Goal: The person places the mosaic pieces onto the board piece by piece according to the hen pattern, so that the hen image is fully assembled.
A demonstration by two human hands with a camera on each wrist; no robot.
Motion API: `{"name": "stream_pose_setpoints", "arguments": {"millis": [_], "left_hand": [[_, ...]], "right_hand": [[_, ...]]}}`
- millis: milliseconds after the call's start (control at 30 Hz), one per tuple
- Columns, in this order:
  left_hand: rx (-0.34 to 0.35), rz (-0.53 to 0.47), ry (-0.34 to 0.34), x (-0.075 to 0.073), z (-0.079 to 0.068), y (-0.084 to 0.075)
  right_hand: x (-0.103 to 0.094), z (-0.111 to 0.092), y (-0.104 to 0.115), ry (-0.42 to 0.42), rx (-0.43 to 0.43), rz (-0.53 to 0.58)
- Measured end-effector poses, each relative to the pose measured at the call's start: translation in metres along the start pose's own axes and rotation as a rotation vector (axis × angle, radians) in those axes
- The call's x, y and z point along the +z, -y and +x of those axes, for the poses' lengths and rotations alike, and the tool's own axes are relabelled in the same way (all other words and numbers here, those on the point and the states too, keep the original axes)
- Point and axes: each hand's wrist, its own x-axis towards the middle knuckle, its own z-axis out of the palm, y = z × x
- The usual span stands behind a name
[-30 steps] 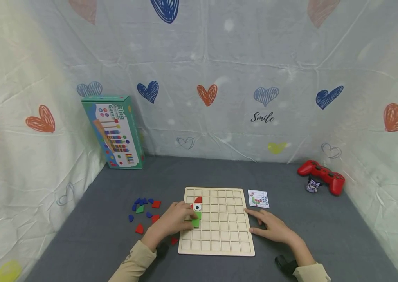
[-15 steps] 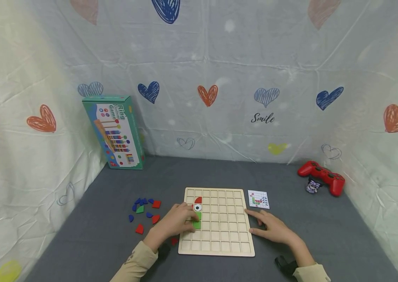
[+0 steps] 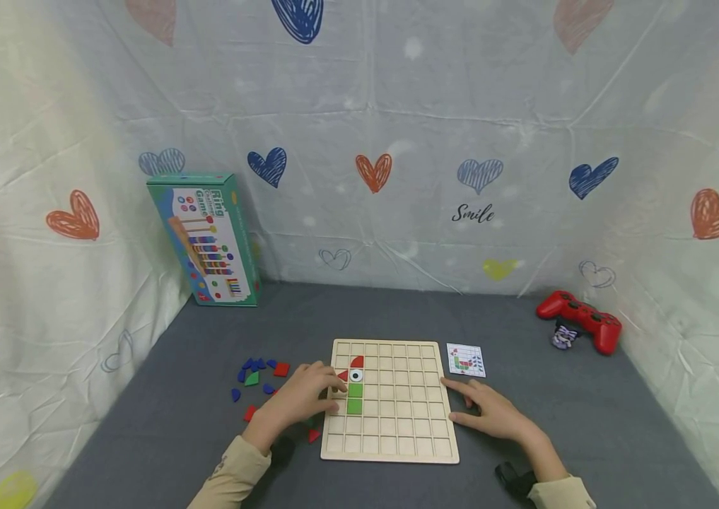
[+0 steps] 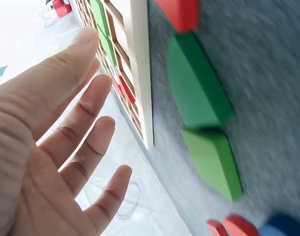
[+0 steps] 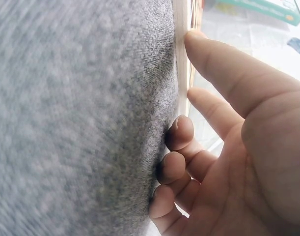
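My left hand (image 3: 304, 393) hovers over the left edge of the wooden grid board (image 3: 400, 424), its fingers loosely bent with nothing between them. Two green squares (image 3: 355, 406) sit stacked in one column of cells, below a white eye tile (image 3: 355, 375). A red rounded piece (image 3: 357, 362) lies above the eye, and a red pointed piece (image 3: 343, 376) to its left. On the board's right side, my right hand (image 3: 493, 411) rests its thumb and index fingertips against the edge. In the left wrist view, green pieces (image 4: 194, 81) lie on the cloth beside the board.
Loose blue pieces (image 3: 235, 395), a red square (image 3: 281, 369) and a green piece (image 3: 252, 379) lie left of the board. A picture card (image 3: 466, 360) is at its upper right. Farther back stand a boxed game (image 3: 209, 244) and a red game controller (image 3: 582, 319).
My left hand has drawn back to the left, off the green squares, which now show fully in their cells. The right hand has stayed at the board's edge.
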Motion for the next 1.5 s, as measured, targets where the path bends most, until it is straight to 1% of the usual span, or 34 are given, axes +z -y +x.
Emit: {"name": "stream_pose_setpoints", "arguments": {"millis": [267,467,600,700,833,933,1100,1333,1500], "left_hand": [[-0.058,0.025,-0.008,-0.003,-0.011,0.013],[-0.077,0.029,-0.015,-0.006,-0.021,0.020],[-0.079,0.036,-0.001,-0.008,-0.029,0.023],[-0.071,0.036,0.009,-0.009,-0.036,0.023],[-0.080,0.040,0.016,-0.010,-0.043,0.021],[-0.095,0.046,0.020,-0.009,-0.047,0.020],[-0.099,0.076,0.014,-0.005,-0.053,0.019],[-0.081,0.147,-0.029,-0.002,-0.055,0.016],[-0.084,0.157,-0.035,0.001,-0.054,0.015]], "right_hand": [[-0.001,0.000,0.001,-0.002,-0.002,0.001],[0.000,0.000,0.001,-0.002,0.003,-0.002],[0.001,0.000,0.001,0.000,0.005,-0.003],[0.001,0.000,0.001,0.002,0.004,-0.005],[0.001,0.000,0.000,0.003,0.010,-0.005],[0.001,0.000,0.000,0.005,0.019,-0.008],[0.001,0.000,0.000,0.006,0.017,-0.020],[0.000,0.000,0.002,0.006,0.018,-0.026],[0.001,0.000,0.000,0.004,0.016,-0.028]]}}
